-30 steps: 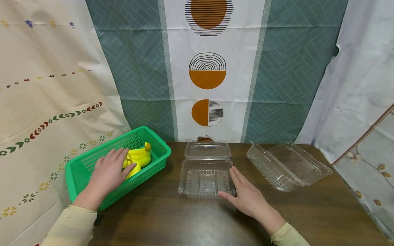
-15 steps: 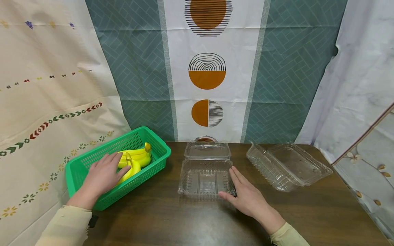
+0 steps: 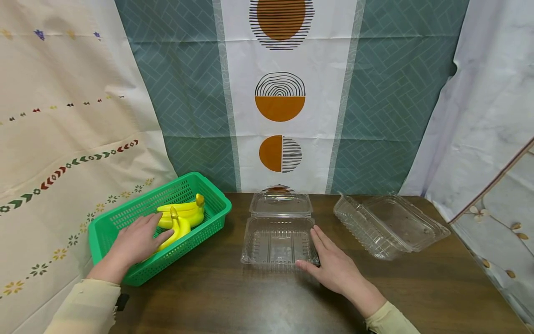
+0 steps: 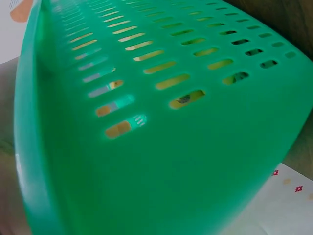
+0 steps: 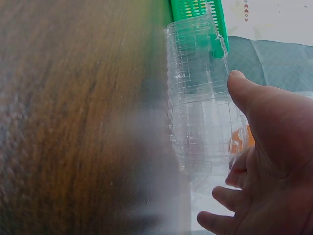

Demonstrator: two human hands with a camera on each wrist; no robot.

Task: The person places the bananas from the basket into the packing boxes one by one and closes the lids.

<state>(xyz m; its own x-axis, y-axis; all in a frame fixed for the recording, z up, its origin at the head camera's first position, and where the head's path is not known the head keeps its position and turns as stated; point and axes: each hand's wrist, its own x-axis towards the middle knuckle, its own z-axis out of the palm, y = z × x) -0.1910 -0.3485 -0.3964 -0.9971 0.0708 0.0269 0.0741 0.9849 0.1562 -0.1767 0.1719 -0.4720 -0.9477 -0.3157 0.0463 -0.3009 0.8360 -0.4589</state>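
Note:
Over the near side of the green basket (image 3: 207, 182) is my left hand (image 3: 135, 241), thumb apart from the fingers. Yellow bananas (image 3: 179, 226) lie in the basket just right of the hand; whether it touches one cannot be seen. In the left wrist view the basket's slotted wall (image 4: 161, 156) fills most of the picture and hides that hand. A clear plastic clamshell container (image 3: 279, 241) lies with its lid folded back at the middle of the table. My right hand (image 3: 335, 266) rests at its right near corner, fingers extended along the side and thumb at the front edge.
A second clear clamshell container (image 3: 390, 227) lies tilted with its lid spread at the right. Patterned cloth (image 3: 288, 93) hangs behind the brown table (image 3: 233, 301), and a beige cloth (image 3: 75, 162) borders it on the left.
My left hand has drifted left and slightly toward me over the basket, uncovering more of the bananas. The right hand and the containers stay where they were.

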